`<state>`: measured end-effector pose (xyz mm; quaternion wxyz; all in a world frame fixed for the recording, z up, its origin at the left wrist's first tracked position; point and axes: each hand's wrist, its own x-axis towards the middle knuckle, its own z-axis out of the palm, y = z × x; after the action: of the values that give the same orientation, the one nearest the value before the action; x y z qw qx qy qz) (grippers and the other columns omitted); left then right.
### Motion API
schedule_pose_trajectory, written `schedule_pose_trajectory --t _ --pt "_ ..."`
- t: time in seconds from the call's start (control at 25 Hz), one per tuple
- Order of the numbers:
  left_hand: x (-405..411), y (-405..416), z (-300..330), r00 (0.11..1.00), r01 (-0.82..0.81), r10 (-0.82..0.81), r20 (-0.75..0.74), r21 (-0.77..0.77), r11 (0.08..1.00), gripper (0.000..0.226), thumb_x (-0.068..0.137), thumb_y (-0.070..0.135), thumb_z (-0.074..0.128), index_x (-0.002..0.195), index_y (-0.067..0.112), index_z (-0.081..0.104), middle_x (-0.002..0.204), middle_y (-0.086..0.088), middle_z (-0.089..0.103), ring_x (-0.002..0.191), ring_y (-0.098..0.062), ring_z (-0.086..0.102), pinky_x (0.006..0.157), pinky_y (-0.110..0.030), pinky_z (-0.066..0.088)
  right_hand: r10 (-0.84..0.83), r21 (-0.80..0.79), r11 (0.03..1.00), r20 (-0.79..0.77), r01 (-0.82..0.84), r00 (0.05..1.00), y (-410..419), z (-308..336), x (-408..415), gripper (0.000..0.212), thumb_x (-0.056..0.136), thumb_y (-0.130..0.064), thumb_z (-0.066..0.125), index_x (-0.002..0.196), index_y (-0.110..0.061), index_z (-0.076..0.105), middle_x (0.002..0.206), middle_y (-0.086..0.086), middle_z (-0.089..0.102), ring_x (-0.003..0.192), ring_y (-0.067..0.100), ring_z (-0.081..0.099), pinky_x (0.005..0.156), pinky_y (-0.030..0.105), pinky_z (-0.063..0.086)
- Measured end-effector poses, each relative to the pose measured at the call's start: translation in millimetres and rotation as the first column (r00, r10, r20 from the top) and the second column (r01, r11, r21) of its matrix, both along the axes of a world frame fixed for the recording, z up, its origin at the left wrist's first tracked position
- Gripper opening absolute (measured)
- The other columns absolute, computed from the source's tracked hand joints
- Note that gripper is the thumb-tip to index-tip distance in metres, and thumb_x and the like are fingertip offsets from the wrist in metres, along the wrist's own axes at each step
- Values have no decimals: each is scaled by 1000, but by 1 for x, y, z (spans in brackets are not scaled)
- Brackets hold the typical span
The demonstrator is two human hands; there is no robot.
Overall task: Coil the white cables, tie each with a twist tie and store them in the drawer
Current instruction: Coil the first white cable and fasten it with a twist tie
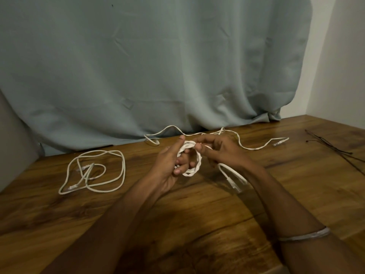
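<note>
Two hands [173,161] coil one of two cables [190,157].

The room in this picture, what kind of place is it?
Probably a room in a home, not a workshop: a wood-grain table stands against a pale blue-grey curtain and a plain white wall. Both hands coil a white cable over the table.

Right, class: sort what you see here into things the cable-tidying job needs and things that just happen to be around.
Part of the job:
- half-coiled white cable, held by left hand and right hand
- loose white cable on the table's left
- dark twist ties at the right

Just there:
- wooden table
- grey-green curtain
- silver bangle
</note>
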<state>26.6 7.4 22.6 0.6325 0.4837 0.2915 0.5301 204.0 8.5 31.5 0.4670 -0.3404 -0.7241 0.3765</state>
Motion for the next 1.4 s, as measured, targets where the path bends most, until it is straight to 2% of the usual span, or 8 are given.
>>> schedule_pose_trajectory --t 0.28,0.48,0.68,0.84,0.96,1.12,1.24,1.4 --pt "4 1 3 999 13 -13 32 -15 1000 48 103 37 52 64 10 52 38 2 33 28 -12 32 58 -29 33 104 -91 989 -102 -113 989 -1 0 -3 19 98 0 60 88 -8 74 52 -6 61 43 0 47 45 12 33" --pt "-9 -7 15 927 244 -201 -316 101 964 56 96 60 45 69 12 61 39 4 34 35 -11 31 62 -30 27 154 -46 986 -72 -158 985 5 -2 4 7 94 -2 67 93 -3 73 65 3 64 46 8 37 44 22 20" --pt "-36 -5 19 846 453 -369 -385 154 878 37 93 43 62 90 6 60 52 -1 36 49 -9 40 60 -25 28 182 -66 981 -24 -184 983 6 -6 4 11 90 -2 71 94 -10 77 60 -4 60 43 2 36 42 16 26" --pt "-31 -7 27 841 351 -217 -495 195 916 30 101 27 55 81 4 52 46 5 49 41 -12 29 60 -38 11 148 -14 989 -62 -149 987 3 -2 2 12 88 -2 76 99 3 75 70 0 72 55 2 59 54 14 44" --pt "-30 1 22 947 156 -101 -305 164 974 38 103 27 53 69 12 46 41 4 41 36 -10 26 63 -38 7 53 -18 998 -84 -55 995 8 -5 2 20 91 -4 73 106 10 69 74 1 74 61 3 63 56 15 46" --pt "-37 18 20 996 -94 94 7 34 995 36 102 28 54 70 16 44 40 11 28 29 -5 22 59 -20 41 53 -281 952 -233 -120 971 18 -5 5 24 98 -20 61 106 2 69 59 1 44 35 2 33 36 14 25" --pt "-50 27 26 954 -159 172 244 -74 985 34 105 24 50 73 17 42 42 10 32 28 -4 23 39 -14 28 10 -403 905 -306 -139 952 22 -6 13 28 92 -21 68 109 1 69 61 2 46 32 3 29 32 13 21" --pt "-56 34 23 896 -254 289 336 -145 956 34 107 23 47 74 15 43 51 6 35 31 -3 27 31 -13 24 -347 -21 938 -33 347 937 32 -17 9 13 91 -17 77 96 -5 79 62 3 62 43 3 48 46 16 37"
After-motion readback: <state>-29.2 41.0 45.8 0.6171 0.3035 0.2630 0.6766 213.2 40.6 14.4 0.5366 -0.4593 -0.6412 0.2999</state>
